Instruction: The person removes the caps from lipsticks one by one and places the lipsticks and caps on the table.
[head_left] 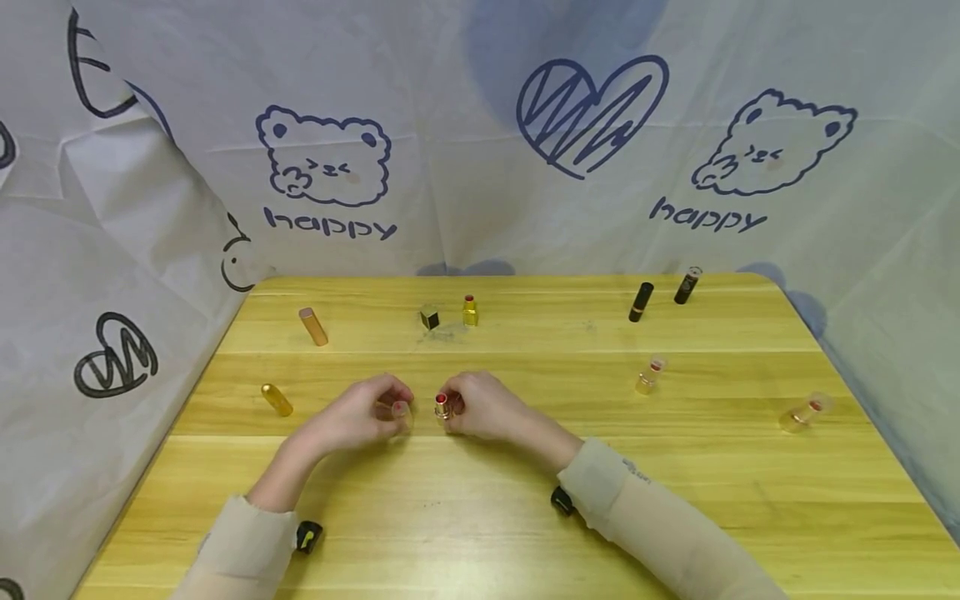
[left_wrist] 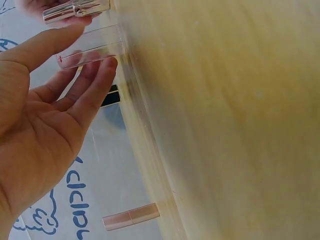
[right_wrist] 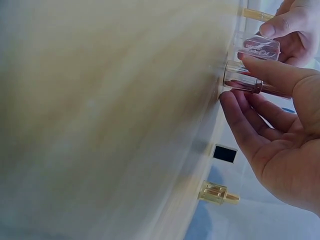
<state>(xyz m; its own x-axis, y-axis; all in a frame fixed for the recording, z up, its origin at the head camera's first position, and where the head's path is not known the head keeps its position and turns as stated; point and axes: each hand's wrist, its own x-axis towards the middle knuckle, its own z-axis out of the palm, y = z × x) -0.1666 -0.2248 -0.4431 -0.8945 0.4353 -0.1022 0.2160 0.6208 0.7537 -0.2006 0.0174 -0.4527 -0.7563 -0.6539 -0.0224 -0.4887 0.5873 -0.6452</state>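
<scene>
My left hand (head_left: 365, 414) holds a clear cap (head_left: 402, 413) between thumb and fingers, upright at the tabletop; the left wrist view shows the transparent cap (left_wrist: 92, 48) at its fingertips. Just to the right, my right hand (head_left: 483, 406) pinches a lipstick tube (head_left: 442, 407) with a red tip showing. In the right wrist view the tube has a clear base (right_wrist: 241, 79) and a shiny metallic upper part. Cap and tube stand apart, a small gap between them.
Behind the hands are a black-and-gold cap (head_left: 430, 317) and a gold lipstick (head_left: 470, 311). Left are two closed tubes (head_left: 313, 327), (head_left: 277, 400). Right are two black tubes (head_left: 641, 302), (head_left: 687, 286) and two clear-capped lipsticks (head_left: 649, 377), (head_left: 802, 413).
</scene>
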